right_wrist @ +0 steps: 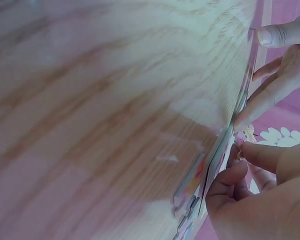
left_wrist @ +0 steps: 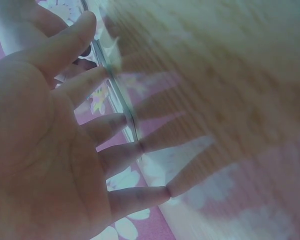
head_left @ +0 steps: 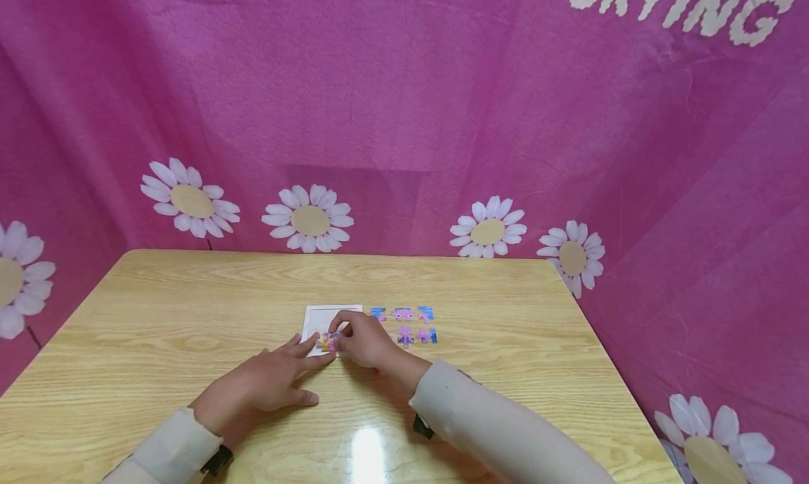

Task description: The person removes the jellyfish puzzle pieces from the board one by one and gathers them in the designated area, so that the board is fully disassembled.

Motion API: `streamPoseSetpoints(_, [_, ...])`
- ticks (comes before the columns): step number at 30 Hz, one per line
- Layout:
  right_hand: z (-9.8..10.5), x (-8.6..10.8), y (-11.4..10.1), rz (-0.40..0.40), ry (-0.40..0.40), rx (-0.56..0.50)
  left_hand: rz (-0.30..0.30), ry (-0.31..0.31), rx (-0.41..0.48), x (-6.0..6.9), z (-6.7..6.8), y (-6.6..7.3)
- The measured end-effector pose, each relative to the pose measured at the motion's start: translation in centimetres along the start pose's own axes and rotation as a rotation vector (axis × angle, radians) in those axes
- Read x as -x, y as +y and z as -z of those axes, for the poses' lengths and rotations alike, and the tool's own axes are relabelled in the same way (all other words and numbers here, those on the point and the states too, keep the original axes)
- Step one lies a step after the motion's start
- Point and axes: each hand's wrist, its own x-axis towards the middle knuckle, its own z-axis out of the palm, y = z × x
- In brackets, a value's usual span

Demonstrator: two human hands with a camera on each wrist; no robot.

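A white puzzle tray [head_left: 308,322] lies on the table, with joined colourful jigsaw pieces [head_left: 324,342] in its near part. My left hand [head_left: 273,377] is spread, its fingertips resting at the tray's near left edge beside those pieces; the left wrist view shows its fingers straight and apart. From the right, my right hand [head_left: 368,341] reaches over the tray. Its thumb and index finger pinch a small jigsaw piece [right_wrist: 240,154], mostly covered by the fingertips. Just right of the tray are loose pink and blue jigsaw pieces [head_left: 404,335], some partly behind the right hand.
The glossy wooden table [head_left: 505,371] reaches back to a pink curtain [head_left: 392,83] printed with white daisies. More loose pieces [head_left: 402,315] lie in a row farther back. A bright reflection shows on the table's near side.
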Motion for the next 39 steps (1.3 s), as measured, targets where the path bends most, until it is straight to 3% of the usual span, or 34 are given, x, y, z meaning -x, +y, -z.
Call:
streamPoseSetpoints(13, [1.6,1.1,1.0,-0.079,-0.013,-0.061,0.012,-0.010,0.023,0.0,0.1,0.3])
streamPoseSetpoints(19, [2.6,1.7,1.8,-0.067,-0.011,-0.047,0.018,-0.009,0.023,0.1,0.1,0.4])
streamPoseSetpoints(33, [4.8,3.6,3.7,-0.073,-0.028,-0.133,0.054,-0.027,0.036,-0.2,0.0,0.3])
streamPoseSetpoints(39, [5.5,4.4,4.8,-0.037,-0.001,-0.089,0.077,-0.032,0.042,-0.2,0.1,0.5])
